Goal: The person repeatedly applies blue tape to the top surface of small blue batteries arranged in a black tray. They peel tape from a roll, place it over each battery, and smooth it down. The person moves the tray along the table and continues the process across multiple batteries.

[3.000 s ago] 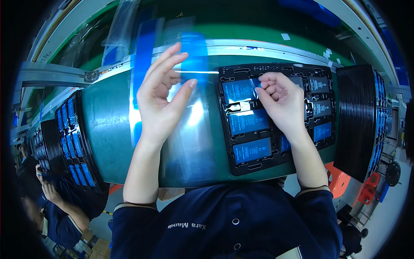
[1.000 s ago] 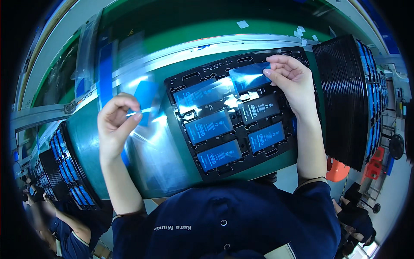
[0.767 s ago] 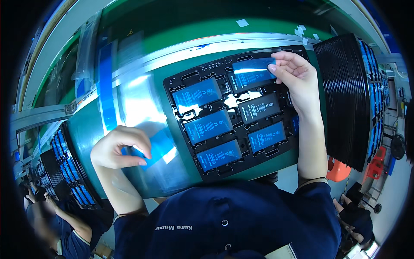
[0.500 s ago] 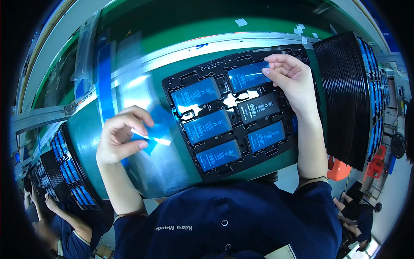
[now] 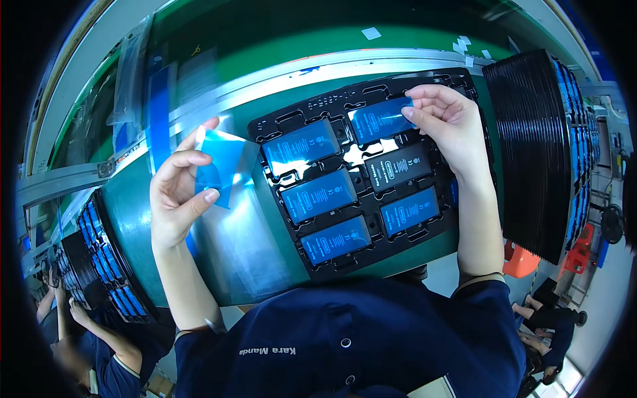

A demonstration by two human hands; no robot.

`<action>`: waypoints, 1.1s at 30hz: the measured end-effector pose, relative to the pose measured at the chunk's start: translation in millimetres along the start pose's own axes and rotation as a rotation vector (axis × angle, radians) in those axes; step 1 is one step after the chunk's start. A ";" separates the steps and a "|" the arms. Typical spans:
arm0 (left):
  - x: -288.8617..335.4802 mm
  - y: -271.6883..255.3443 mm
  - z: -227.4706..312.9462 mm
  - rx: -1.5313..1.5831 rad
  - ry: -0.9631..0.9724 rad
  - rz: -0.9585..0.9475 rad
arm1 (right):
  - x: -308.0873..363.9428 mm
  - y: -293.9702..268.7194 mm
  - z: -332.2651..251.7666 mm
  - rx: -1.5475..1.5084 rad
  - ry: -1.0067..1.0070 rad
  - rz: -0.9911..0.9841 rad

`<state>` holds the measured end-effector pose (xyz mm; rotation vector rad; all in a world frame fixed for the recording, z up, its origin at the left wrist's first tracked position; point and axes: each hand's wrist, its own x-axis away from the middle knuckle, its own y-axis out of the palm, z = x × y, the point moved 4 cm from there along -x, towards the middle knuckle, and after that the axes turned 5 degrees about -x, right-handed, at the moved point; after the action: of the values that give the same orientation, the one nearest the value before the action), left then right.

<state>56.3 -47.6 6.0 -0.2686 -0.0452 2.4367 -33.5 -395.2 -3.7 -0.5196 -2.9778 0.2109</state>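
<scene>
A black moulded tray (image 5: 273, 192) holds several flat phone batteries, most faced with blue film. One battery (image 5: 398, 167) in the right column has a dark face with no blue on it. My right hand (image 5: 451, 126) is over the far right of the tray, thumb and forefinger pinching the right end of the blue film on the far right battery (image 5: 378, 121). To the left of the tray, my left hand (image 5: 178, 192) holds a loose piece of blue film (image 5: 222, 166) in the air between thumb and fingers. The film is bent and catches the light.
Clear plastic sheets (image 5: 249, 265) lie on the green table left of the tray. A tall stack of black trays (image 5: 531, 152) stands at right, more trays of blue batteries (image 5: 109, 259) at left. A metal rail (image 5: 292, 74) crosses behind; white scraps (image 5: 371, 33) lie beyond. Other people work at both sides.
My left hand has turned and opened somewhat, so the blue film in it now stands upright and flatter, higher than before. My right hand has barely moved.
</scene>
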 end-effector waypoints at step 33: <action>9.5 36.6 12.3 -0.107 -0.143 -0.128 | 48.1 76.4 -54.0 0.255 -0.384 -0.260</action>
<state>23.7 -69.3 12.6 -0.1344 -0.2490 2.3249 -46.2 -301.2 41.7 -0.0636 -3.2656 0.7269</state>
